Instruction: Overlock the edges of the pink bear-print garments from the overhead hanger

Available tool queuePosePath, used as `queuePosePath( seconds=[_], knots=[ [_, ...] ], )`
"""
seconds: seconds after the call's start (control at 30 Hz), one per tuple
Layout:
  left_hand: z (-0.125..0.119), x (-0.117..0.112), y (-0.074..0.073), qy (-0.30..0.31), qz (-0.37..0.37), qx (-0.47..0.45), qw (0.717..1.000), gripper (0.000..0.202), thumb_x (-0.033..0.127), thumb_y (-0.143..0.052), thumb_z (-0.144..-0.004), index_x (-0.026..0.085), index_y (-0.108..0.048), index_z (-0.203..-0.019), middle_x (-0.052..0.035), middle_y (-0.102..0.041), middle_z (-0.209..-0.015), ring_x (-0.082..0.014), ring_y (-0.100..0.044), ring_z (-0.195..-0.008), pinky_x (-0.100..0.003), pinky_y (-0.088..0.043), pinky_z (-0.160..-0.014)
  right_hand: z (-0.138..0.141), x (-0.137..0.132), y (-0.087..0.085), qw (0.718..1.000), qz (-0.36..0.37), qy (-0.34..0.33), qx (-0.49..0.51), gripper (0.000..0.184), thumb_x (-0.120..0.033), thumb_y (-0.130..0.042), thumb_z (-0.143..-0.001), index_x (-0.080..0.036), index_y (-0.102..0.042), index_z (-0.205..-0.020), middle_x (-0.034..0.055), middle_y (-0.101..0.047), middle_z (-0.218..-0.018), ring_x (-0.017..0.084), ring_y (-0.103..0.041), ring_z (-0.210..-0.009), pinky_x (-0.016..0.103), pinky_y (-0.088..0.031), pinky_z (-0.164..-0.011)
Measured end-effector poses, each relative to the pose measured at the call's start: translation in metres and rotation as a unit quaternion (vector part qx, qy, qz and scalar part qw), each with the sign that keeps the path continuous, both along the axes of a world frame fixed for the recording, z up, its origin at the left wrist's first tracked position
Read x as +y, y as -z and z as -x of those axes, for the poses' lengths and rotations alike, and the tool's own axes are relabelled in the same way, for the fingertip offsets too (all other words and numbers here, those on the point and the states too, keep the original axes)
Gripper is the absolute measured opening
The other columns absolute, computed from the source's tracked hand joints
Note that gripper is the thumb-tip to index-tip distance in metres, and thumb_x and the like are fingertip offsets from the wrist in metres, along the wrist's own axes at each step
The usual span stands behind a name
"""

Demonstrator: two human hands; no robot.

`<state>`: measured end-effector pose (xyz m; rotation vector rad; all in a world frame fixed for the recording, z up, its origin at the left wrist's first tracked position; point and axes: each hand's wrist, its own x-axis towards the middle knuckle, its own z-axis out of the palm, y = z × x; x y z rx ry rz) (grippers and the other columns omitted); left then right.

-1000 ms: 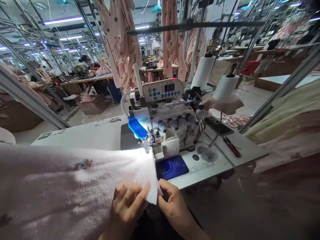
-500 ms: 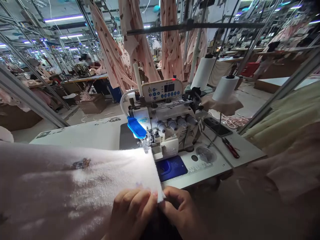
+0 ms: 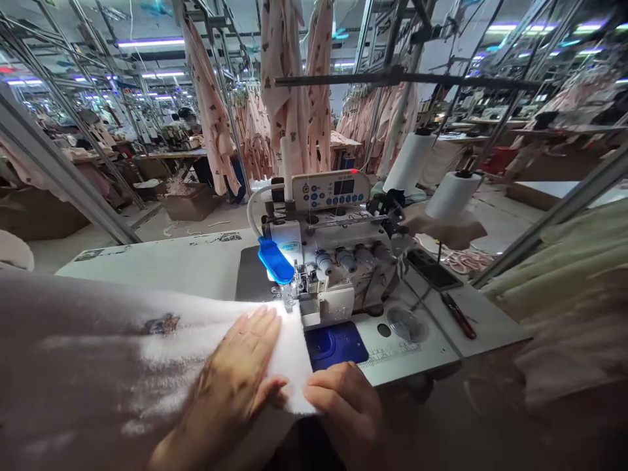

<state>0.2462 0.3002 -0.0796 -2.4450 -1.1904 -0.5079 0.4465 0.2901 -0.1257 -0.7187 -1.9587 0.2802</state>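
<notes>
A pale pink fleece fabric piece (image 3: 98, 366) with a small printed motif lies across the sewing table, its right edge running up to the presser foot of a white overlock sewing machine (image 3: 324, 261). My left hand (image 3: 235, 379) rests flat on the fabric just in front of the needle, fingers stretched out. My right hand (image 3: 346, 409) is closed and pinches the fabric's near right corner, at the table's front edge below the machine's blue cover plate (image 3: 336, 343).
Two white thread cones (image 3: 454, 193) stand behind the machine. Red-handled snips (image 3: 458, 315) and a dark phone lie on the table (image 3: 161, 261) to the right. Pink garments hang overhead; a pile of pale fabric sits at right. A person works at a far bench.
My left hand has let go of the corner and slid forward to lie flat on the fabric near the presser foot. My right hand keeps the corner.
</notes>
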Motion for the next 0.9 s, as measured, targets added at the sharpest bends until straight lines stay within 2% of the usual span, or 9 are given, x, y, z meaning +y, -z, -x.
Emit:
queuePosePath(
  seconds=[0.07,0.17,0.3,0.37,0.43,0.5,0.63,0.77,0.9],
  knots=[
    [0.007,0.007,0.004,-0.023,0.008,0.033,0.999,0.058,0.044,-0.038,-0.091,0.008,-0.036,-0.136,-0.0171,-0.044,-0.137,-0.0293,-0.041,-0.126,-0.046,-0.041,-0.101,0.002,0.002,0.004,0.999,-0.026,0.016,0.012,0.015,-0.011,-0.047,-0.090,-0.017,-0.061,-0.093,0.0031,-0.066,-0.088,0.015,-0.055,-0.076,0.029,-0.040,-0.072],
    [0.009,0.008,0.009,-0.043,0.001,0.029,0.999,0.057,0.044,-0.038,-0.091,0.010,-0.037,-0.137,-0.0153,-0.044,-0.137,-0.0281,-0.042,-0.126,-0.044,-0.041,-0.102,0.004,0.007,0.005,0.998,-0.044,0.030,0.027,0.015,-0.012,-0.047,-0.090,-0.017,-0.062,-0.092,0.0021,-0.067,-0.086,0.014,-0.055,-0.074,0.029,-0.039,-0.070],
    [0.000,-0.003,0.019,0.014,-0.013,0.019,1.000,0.074,0.061,-0.034,-0.086,0.006,-0.037,-0.135,-0.0165,-0.042,-0.138,-0.0286,-0.035,-0.131,-0.043,-0.028,-0.110,0.004,0.012,0.002,0.996,-0.066,0.052,0.018,0.016,-0.012,-0.047,-0.090,-0.016,-0.063,-0.093,0.0020,-0.068,-0.087,0.014,-0.056,-0.074,0.029,-0.038,-0.071],
    [-0.005,-0.008,0.026,0.030,-0.028,-0.004,0.999,0.061,0.050,-0.040,-0.089,0.008,-0.040,-0.134,-0.0138,-0.045,-0.137,-0.0273,-0.035,-0.131,-0.042,-0.023,-0.113,0.004,0.014,0.003,0.996,-0.065,0.062,0.020,0.015,-0.013,-0.049,-0.090,-0.016,-0.063,-0.093,0.0023,-0.068,-0.087,0.014,-0.056,-0.074,0.029,-0.038,-0.072],
    [-0.009,-0.012,0.032,0.014,-0.041,-0.031,0.999,0.045,0.027,-0.043,-0.090,0.013,-0.043,-0.132,-0.0088,-0.047,-0.136,-0.0235,-0.038,-0.129,-0.040,-0.023,-0.113,0.004,0.014,0.005,0.996,-0.059,0.066,0.024,0.012,-0.013,-0.052,-0.088,-0.016,-0.063,-0.093,0.0023,-0.068,-0.086,0.014,-0.056,-0.074,0.029,-0.038,-0.073],
    [-0.010,-0.013,0.034,-0.002,-0.037,-0.031,0.999,0.045,0.015,-0.040,-0.087,0.014,-0.044,-0.132,-0.0071,-0.047,-0.136,-0.0217,-0.039,-0.129,-0.038,-0.026,-0.112,0.004,0.014,0.006,0.996,-0.056,0.069,0.027,0.010,-0.012,-0.053,-0.087,-0.016,-0.062,-0.090,0.0021,-0.067,-0.084,0.014,-0.056,-0.075,0.029,-0.038,-0.075],
    [-0.009,-0.012,0.026,0.004,-0.021,0.002,1.000,0.052,0.015,-0.044,-0.081,0.008,-0.043,-0.132,-0.0116,-0.044,-0.138,-0.0245,-0.037,-0.130,-0.040,-0.032,-0.110,0.006,0.015,0.000,0.996,-0.049,0.077,0.018,0.011,-0.010,-0.051,-0.087,-0.016,-0.061,-0.086,0.0016,-0.065,-0.080,0.014,-0.055,-0.074,0.029,-0.037,-0.077],
    [-0.004,-0.009,0.017,-0.016,0.016,-0.001,1.000,0.064,0.011,-0.045,-0.072,0.006,-0.038,-0.135,-0.0134,-0.039,-0.141,-0.0261,-0.033,-0.132,-0.043,-0.040,-0.106,0.010,0.023,-0.003,0.994,-0.060,0.090,0.012,0.015,-0.011,-0.049,-0.089,-0.017,-0.062,-0.093,0.0022,-0.067,-0.085,0.015,-0.054,-0.074,0.031,-0.037,-0.075],
    [0.003,0.004,0.015,-0.025,0.044,0.013,0.999,0.065,0.008,-0.039,-0.076,0.010,-0.031,-0.140,-0.0122,-0.033,-0.145,-0.0258,-0.031,-0.134,-0.048,-0.040,-0.105,0.015,0.041,0.003,0.992,-0.075,0.095,0.022,0.016,-0.013,-0.049,-0.089,-0.017,-0.062,-0.098,0.0033,-0.067,-0.091,0.016,-0.053,-0.076,0.032,-0.038,-0.072]
  ],
)
